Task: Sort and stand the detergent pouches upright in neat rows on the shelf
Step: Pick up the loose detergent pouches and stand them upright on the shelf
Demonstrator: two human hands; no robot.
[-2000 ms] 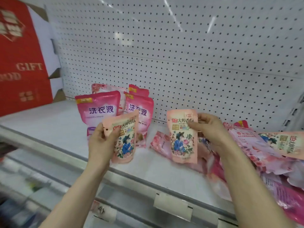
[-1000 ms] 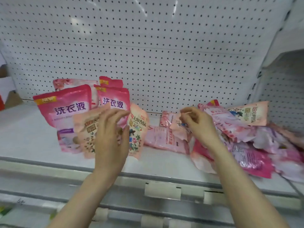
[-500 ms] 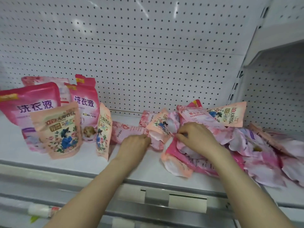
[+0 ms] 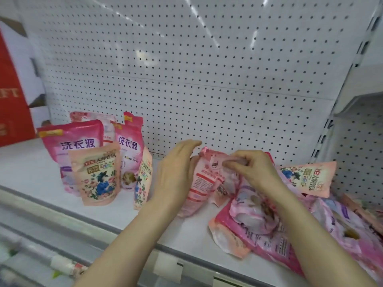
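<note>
Left of frame, pink pouches stand upright at the back of the shelf, two peach floral pouches upright before them. Mid-frame, a pale pink pouch tilts, its top pinched in your right hand. Lower right, a heap of pouches lies jumbled.

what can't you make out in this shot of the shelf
Head view only:
Left hand hides the left edge of the pale pink plastic pouch that the right hand pinches.
Heap of crumpled pink pouches: overlapping and cut off by the right edge, count unclear.
Red cardboard box: cut off by the left edge.
Pale floral pouch at the back: mostly behind two large pink standing pouches.
</note>
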